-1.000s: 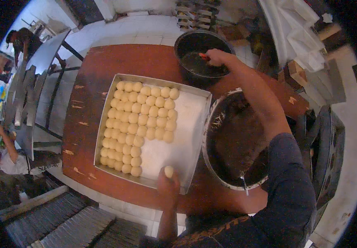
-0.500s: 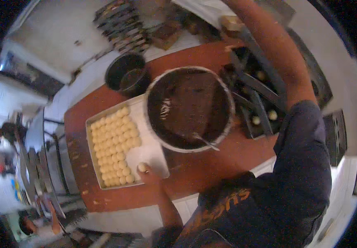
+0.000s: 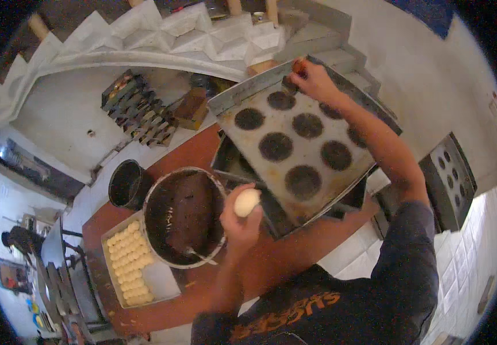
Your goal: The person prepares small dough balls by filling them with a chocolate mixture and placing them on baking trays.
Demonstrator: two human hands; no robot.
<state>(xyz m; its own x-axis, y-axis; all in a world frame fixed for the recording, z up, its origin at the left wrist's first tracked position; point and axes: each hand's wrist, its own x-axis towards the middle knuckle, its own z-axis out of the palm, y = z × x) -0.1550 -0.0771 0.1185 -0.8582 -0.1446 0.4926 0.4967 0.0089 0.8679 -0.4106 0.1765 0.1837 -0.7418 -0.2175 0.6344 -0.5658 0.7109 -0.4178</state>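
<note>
Dough ball: pale, round, up in the left hand (image 3: pixel 241 227), thumb and fingers curled about this dough ball (image 3: pixel 247 202), beside the tin's near edge.
Right hand: this one (image 3: pixel 320 83) grips a red-handled tool (image 3: pixel 300 66) over the far side of the cupped baking tin (image 3: pixel 306 150).
Basin: dark brown filling (image 3: pixel 188 213) and a spoon (image 3: pixel 201 256) inside.
Tray: rows of dough balls (image 3: pixel 127 259), right up against the basin.
Counter: reddish-brown (image 3: pixel 286 253), underneath it all!

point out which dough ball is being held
The dough ball in the left hand, gripped with thumb and fingers beside the large round basin. The other visible dough balls sit packed in rows in the rectangular tray.
</note>
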